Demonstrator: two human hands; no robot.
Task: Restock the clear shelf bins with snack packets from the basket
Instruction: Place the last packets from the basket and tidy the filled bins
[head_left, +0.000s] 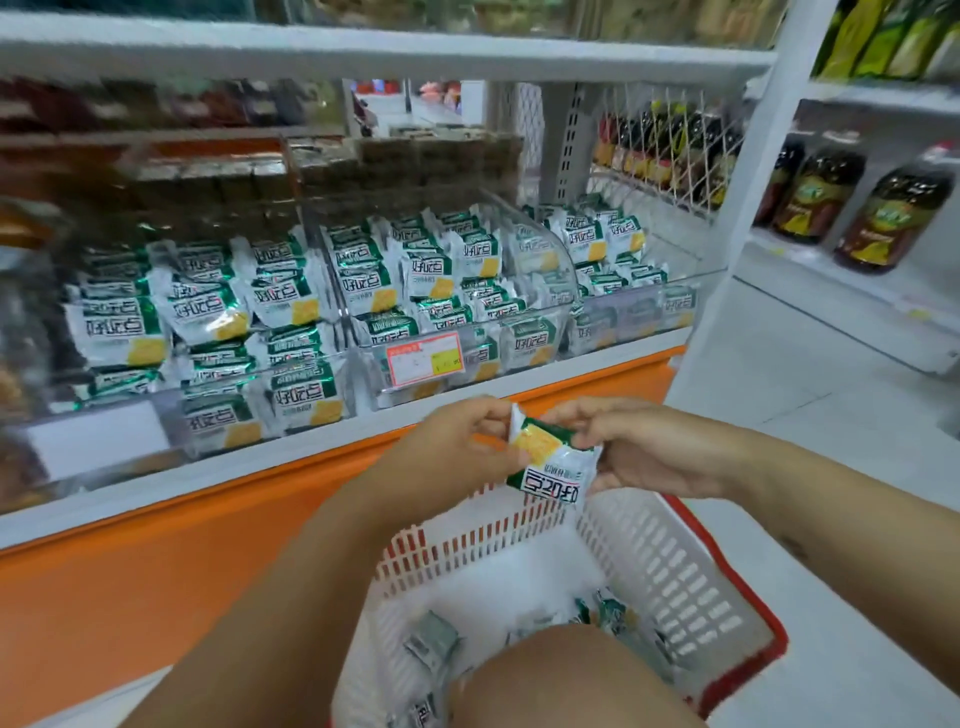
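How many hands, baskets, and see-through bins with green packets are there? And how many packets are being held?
Hands: 2, left hand, right hand
Held packet: 1
Basket: 1
Clear bins: 3, left bin, middle bin, right bin
Total: 7

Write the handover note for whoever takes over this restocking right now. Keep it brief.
Left hand: pinches the left edge of one snack packet, held above the basket.
Right hand: pinches the same packet's right side.
Bins: left bin and middle bin look well filled; right bin looks lower.
Basket: a few loose packets lie at the bottom, partly hidden by a knee.
Done: most stock seems shelved.
Left: place the held packet, probably in the right bin, then empty the basket.
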